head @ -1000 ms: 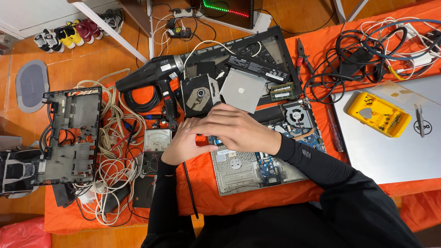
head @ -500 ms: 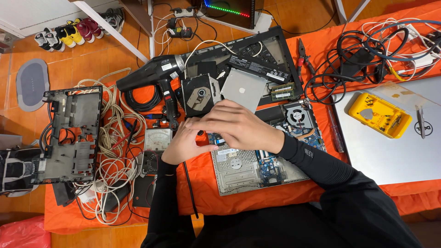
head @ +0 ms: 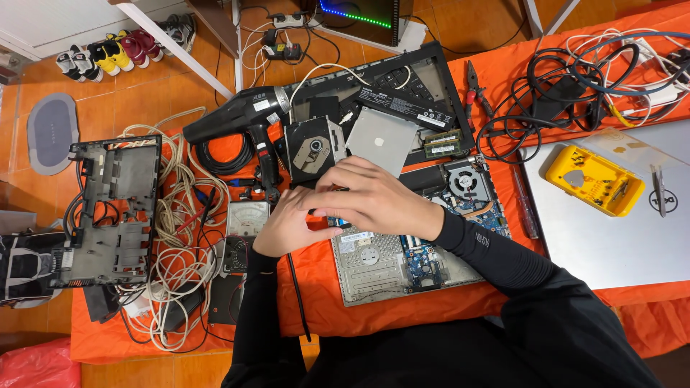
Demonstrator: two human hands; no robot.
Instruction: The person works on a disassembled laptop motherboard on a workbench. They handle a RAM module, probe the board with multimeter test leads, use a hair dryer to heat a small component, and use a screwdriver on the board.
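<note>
1. Head view looks down at a table with an orange cloth [head: 460,309] and lots of computer parts on it.
2. Both hands meet in the middle, at the top left corner of an opened laptop base [head: 402,251]. Its cover is off, so the blue board [head: 431,255] and the round fan [head: 463,185] show.
3. The left hand [head: 287,226] is curled, and its fingers pinch something small next to the other hand. What it pinches is hidden.
4. The right hand [head: 377,197] lies bent over the same spot with its fingers curved down. I cannot tell if it grips anything.
5. How far along: a lot looks done. A disc drive [head: 313,147], a silver flat part [head: 381,140] and two green memory sticks [head: 442,142] already lie out on a second black laptop shell [head: 431,72]. An empty black frame [head: 111,201] sits far left on a heap of white cables [head: 180,237].
6. What looks left: the board and fan are still inside the base.
7. A black heat gun [head: 237,118] lies just above the hands. A yellow tray [head: 593,179] with tiny screws sits on a silver laptop lid [head: 632,230] at the right.
8. Compared with a moment ago, almost nothing has changed. The hands stay at the same corner, and no part on the table has moved.
</note>
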